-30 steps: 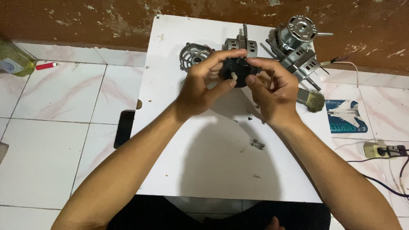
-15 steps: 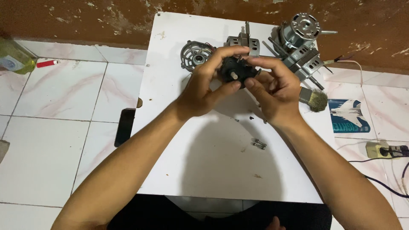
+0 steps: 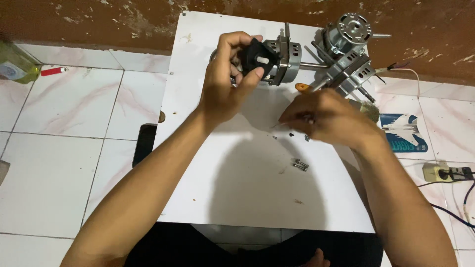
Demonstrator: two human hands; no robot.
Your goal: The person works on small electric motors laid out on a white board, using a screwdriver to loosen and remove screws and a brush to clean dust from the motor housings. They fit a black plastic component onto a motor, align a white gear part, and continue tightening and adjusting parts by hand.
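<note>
Gripping the small black-capped metal fan motor (image 3: 269,60) up off the white board (image 3: 208,168) with left hand (image 3: 228,81) alone now; right hand (image 3: 324,116) dropped away since a second ago, pinching tiny dark screws (image 3: 291,132) beside loose silver bolts (image 3: 300,165).

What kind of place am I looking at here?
Probably a home floor used as a makeshift repair spot: a white board lies on floor tiles, with small motors and loose screws on it, and the left hand holds a motor part.
</note>
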